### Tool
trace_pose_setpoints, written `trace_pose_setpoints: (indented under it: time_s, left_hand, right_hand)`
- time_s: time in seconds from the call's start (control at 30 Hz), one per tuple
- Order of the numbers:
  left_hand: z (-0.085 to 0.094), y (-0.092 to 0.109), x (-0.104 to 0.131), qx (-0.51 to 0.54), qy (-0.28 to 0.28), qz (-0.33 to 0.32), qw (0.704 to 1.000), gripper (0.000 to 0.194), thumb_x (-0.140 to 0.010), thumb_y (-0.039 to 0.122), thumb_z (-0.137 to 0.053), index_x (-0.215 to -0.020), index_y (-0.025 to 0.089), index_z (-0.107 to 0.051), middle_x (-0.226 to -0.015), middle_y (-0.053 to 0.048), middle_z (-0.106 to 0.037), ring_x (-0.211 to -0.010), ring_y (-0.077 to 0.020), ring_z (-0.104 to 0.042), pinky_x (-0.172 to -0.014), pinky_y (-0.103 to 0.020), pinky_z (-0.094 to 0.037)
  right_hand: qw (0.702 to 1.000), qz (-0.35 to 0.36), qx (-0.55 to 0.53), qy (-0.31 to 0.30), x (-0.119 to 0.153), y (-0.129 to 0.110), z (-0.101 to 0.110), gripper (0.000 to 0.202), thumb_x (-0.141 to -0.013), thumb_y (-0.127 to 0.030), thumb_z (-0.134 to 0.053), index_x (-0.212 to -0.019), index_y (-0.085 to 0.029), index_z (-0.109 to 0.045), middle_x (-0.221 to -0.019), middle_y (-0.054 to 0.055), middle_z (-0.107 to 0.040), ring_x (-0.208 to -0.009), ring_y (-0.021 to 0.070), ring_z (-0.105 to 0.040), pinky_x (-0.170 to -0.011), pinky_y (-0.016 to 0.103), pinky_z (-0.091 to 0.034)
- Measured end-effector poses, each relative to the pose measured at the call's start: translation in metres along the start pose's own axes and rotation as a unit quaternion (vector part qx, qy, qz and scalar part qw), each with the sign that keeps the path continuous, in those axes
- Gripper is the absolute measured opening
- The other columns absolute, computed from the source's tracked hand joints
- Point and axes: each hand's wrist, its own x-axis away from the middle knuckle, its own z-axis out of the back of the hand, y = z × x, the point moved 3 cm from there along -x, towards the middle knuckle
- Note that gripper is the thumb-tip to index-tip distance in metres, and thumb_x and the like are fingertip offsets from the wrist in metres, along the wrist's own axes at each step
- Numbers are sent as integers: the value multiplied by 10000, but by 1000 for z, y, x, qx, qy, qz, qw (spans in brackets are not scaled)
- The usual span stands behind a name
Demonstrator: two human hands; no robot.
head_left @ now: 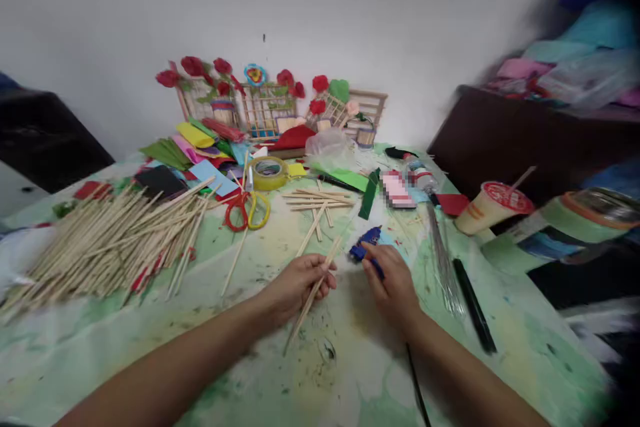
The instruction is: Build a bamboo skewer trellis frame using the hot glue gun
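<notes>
Thin wooden sticks (301, 320), gripped in closed fingers of left hand (305, 280), slanting over surface (350, 373), right of and nearer person than scissors (244, 199). Right hand (395, 283), farther right of scissors, wrapped around blue tool (357, 252). Hands apart. Big stick pile (115, 240) left of scissors; tape roll (270, 180) just behind scissors; loose sticks (320, 199) to their right.

one head-worn view looks forward and down from just above the table (345, 373).
</notes>
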Motion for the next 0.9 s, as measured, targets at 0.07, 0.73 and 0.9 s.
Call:
trace_pose_setpoints:
  time_s: [0.07,0.73,0.9]
  left_hand:
    - [4,2,-5,26,30,-16,999,89,-905,136,-473,-879,94,-548,-636,-18,-589,-470,-31,-509,-460,-106,-400]
    - [13,3,-15,42,63,-18,997,89,-903,132,-470,-867,99,-544,-628,-24,-585,-484,-44,-525,-452,-116,-402]
    - [13,3,-15,29,66,-21,997,86,-902,124,-464,-875,99,-542,-626,-25,-591,-488,-47,-532,-455,-118,-405]
  right_hand:
    - [995,-33,91,-25,-4,11,1,276,-889,-271,-475,-1081,-103,-580,-968,135,-623,-943,255,-532,-871,386,-409]
    - [980,-185,-18,-65,-5,28,4,319,-880,-431,-402,-896,-154,-560,-767,65,-592,-712,213,-548,-646,321,-396]
    - [948,-217,-231,-26,3,23,-8,343,-847,-483,-436,-776,-168,-553,-667,23,-550,-580,158,-502,-543,280,-397]
